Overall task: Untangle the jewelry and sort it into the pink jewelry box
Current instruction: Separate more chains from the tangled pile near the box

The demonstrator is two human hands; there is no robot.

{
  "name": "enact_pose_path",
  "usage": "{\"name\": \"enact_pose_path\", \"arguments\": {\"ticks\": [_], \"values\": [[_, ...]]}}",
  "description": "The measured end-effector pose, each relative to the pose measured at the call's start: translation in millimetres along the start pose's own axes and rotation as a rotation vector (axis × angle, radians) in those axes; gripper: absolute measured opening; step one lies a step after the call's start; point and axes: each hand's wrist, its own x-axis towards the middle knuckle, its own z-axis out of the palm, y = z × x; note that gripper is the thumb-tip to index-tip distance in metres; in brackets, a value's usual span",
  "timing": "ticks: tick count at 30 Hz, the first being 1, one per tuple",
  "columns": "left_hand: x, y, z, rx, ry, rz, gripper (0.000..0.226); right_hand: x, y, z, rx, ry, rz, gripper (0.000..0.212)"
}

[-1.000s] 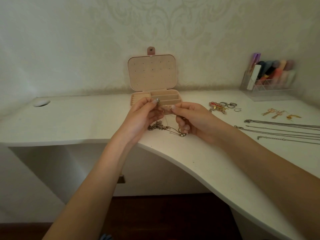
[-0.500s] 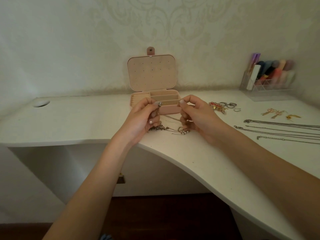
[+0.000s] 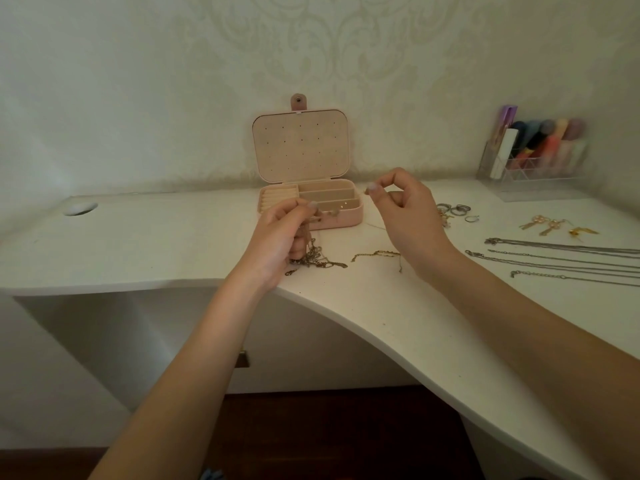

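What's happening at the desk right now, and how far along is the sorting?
A person is untangling chains in front of the open pink jewelry box. The left hand grips the tangled clump of chains, which hangs down to the desk. The right hand, raised beside the box, pinches a thin gold chain trailing onto the desk. Rings, gold earrings and straightened silver chains lie to the right, not yet in the box.
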Motion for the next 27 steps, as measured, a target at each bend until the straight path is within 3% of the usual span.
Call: {"name": "enact_pose_path", "arguments": {"ticks": [15,22,27], "values": [[0.8,-2.2,0.7,0.087,-0.020,0.017,0.023,-0.7,-0.5,-1.1,-0.067,0.106,-0.123,0.017],[0.8,-3.8,-0.2,0.147,-0.055,0.040,0.029,-3.6,-4.3,-1.0,-0.025,0.084,-0.116,0.011],[1.0,-5.7,0.2,0.196,-0.047,0.062,0.017,-5.1,-6.1,0.8,0.006,0.043,-0.085,0.014]]}}
